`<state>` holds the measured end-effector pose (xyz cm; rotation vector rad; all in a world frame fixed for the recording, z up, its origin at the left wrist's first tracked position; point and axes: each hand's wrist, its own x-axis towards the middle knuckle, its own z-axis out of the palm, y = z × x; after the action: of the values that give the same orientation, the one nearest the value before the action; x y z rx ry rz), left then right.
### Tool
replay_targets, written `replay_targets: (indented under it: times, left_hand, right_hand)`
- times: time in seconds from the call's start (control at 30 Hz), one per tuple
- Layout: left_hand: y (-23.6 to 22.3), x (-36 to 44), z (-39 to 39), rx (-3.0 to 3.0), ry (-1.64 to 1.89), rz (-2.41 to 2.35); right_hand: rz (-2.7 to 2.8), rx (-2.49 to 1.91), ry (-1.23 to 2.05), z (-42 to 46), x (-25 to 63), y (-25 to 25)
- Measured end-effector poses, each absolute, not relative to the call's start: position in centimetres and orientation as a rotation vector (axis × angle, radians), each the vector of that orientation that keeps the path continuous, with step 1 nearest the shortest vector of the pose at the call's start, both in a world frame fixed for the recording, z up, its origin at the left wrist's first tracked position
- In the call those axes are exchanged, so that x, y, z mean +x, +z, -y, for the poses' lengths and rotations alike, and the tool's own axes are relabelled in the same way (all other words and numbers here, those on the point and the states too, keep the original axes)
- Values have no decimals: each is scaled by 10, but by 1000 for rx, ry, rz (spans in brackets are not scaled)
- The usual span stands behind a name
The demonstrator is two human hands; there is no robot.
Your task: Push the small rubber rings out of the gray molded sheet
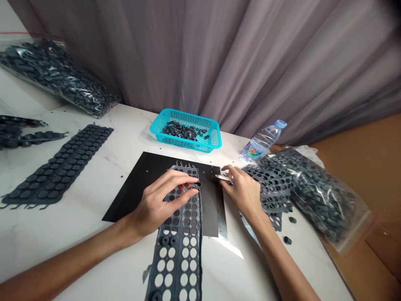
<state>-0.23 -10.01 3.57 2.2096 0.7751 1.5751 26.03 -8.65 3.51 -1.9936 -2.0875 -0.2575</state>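
My left hand (167,200) is closed in a pinch, with a small black rubber piece (197,185) between thumb and fingertips. It is above a dark rubber sheet (179,251) full of round holes, running toward me. A few black ring-shaped pieces (165,241) still sit in that sheet, while most visible holes are open. My right hand (241,188) is wrapped around a slim silver-coloured metal tool (224,178), whose tip points left; its exact kind is mostly hidden by the fingers. Under the sheet's far part lies a black mat (128,192).
Behind the mat stands a turquoise basket (188,145) of small black pieces. A water bottle (261,140), holed sheets (275,188) and a bag of black pieces (328,200) are at right. At left lie an unpunched sheet (59,167) and another filled bag (59,75).
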Motion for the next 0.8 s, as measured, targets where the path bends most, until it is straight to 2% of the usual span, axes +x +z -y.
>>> replay_targets:
  times: [0.4,0.8]
  left_hand:
    - [36,-2,100,2245,1589,-718]
    - [33,0,102,2254,1593,-697]
  right_hand:
    - [2150,-1819,-151,88,247,26]
    - [2337,-1309,443,98,225,22]
